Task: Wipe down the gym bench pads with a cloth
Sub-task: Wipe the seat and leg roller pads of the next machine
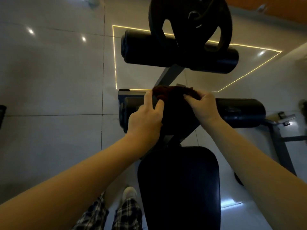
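At the bottom edge of the frame, left of centre, are the person's plaid trousers point(127, 213) and a pale shoe point(129, 193) on the glossy tiled floor point(49, 80). Just right of them, filling the lower centre, lies the dark seat pad point(179, 188) of the bench.

Both bare forearms reach up from the lower corners to the middle of the frame. There a dark reddish-brown cloth point(174, 94) is draped over the middle of the near roller pad point(240, 112), a black cylinder running across the frame just above the seat pad. The left hand point(144, 117) is on the cloth's left side, its fingers curved over the top of the roller and the thumb against the fabric, gripping it. The right hand point(204, 107) is on the cloth's right side, with fingertips bent and pinching a fold at the upper edge. The two hands are near each other but apart, with cloth between them.

At the right edge, a grey metal frame point(280, 141) stands below the roller's end. Above the cloth, a grey post point(169, 75) rises on a slant to the far roller pad point(166, 52), which crosses the upper centre. Over that, at the top of the frame, hangs a black weight plate point(166, 14) with grip holes. A thin yellow line of light point(115, 60) shows on the floor around the far roller.
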### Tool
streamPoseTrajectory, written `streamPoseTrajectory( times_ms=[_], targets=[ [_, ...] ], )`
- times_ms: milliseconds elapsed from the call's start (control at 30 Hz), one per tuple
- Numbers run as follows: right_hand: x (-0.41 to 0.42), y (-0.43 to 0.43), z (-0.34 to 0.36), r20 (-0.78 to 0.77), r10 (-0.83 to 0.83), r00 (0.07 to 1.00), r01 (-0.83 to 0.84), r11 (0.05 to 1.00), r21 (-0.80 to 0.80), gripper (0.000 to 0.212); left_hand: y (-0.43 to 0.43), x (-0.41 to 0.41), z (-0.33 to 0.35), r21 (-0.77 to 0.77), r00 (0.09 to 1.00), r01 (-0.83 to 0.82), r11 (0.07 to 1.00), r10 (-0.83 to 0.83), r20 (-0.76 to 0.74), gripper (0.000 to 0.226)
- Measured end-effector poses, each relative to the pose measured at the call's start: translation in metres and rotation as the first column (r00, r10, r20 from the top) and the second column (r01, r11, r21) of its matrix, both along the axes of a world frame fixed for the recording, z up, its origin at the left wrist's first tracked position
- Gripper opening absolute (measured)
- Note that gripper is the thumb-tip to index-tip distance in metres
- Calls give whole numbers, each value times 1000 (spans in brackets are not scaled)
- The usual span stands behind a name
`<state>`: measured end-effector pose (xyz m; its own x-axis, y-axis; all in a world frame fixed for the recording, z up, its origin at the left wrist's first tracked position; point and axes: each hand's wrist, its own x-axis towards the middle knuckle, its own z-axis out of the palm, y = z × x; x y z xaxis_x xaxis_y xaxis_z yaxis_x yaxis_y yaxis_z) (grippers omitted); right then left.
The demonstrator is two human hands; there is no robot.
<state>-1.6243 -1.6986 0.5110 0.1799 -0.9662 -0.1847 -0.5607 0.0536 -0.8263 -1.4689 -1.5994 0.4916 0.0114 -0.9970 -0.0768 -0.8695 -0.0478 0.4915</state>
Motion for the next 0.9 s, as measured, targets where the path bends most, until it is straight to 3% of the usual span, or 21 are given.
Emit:
streamPoseTrajectory(
  times_ms=[133,267,333,400,500,600,700,900],
  targets=[
    [2,-3,-13,-318,44,947,-106,978,-181,17,2,8,-14,-133,999,-36,991,39,26,49],
    [9,5,-17,-289,-107,951,71,988,-135,35,-1,26,-22,-163,999,-18,986,24,37,65],
    [16,19,-21,-325,-174,929,78,955,-286,44,0,39,-26,-122,998,32,992,-25,59,81],
    [25,35,-30,-404,-114,908,-64,914,-401,55,3,54,-31,-30,994,80,996,-77,82,103],
    [39,51,-51,-602,20,798,-276,901,-336,78,5,74,-38,106,987,114,988,-125,102,128],
    [48,57,-66,-698,10,716,-275,923,-270,91,2,84,-44,157,990,134,978,-139,22,134],
    [60,60,-74,-698,-82,711,-198,930,-311,90,-3,89,-49,159,988,136,978,-122,-96,132],
    [96,63,-84,-561,-232,795,-77,879,-471,60,-8,90,-64,124,973,85,989,-55,-226,127]
  ],
)
